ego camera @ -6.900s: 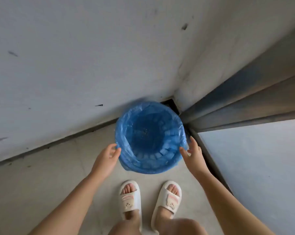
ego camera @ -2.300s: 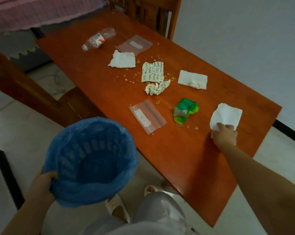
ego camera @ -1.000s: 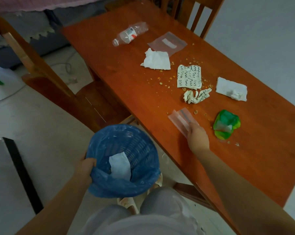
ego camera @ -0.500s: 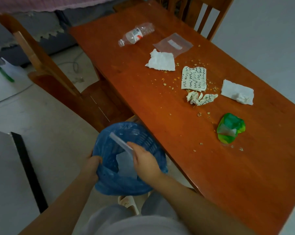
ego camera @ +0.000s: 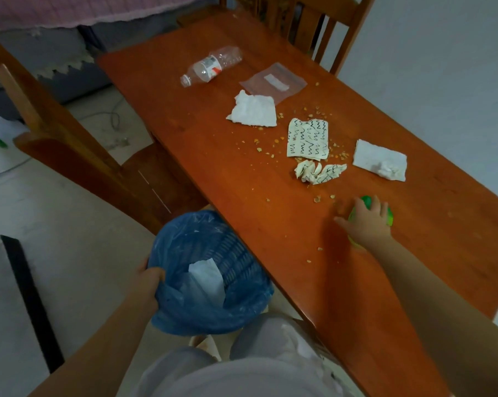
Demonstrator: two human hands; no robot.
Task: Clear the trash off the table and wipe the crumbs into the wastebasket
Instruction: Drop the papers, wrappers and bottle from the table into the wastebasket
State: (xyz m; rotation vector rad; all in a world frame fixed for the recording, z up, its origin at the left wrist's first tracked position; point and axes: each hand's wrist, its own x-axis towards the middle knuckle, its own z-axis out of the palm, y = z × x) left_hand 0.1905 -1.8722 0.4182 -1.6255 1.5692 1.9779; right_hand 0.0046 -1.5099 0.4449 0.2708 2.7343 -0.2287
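Centrally, the right hand [ego camera: 366,222] covers a green wrapper [ego camera: 388,217] on the desk [ego camera: 285,224]; the left hand [ego camera: 148,285] grips the bin [ego camera: 213,316].

Right fingers are spread and curl over the wrapper; whether they pinch it cannot be told. Left fingers are clamped on the near rim of the blue-lined bin, held just beside the desk edge, with a white tissue [ego camera: 206,277] inside. Crumbs [ego camera: 270,144] lie scattered mid-desk around a squiggle-printed paper [ego camera: 307,140] and a crumpled scrap [ego camera: 319,173]. Beyond lie a napkin [ego camera: 255,110], a clear bag [ego camera: 273,81] and a bottle [ego camera: 210,67] on its side; another napkin [ego camera: 381,163] is at right. Chairs [ego camera: 70,156] flank the desk.
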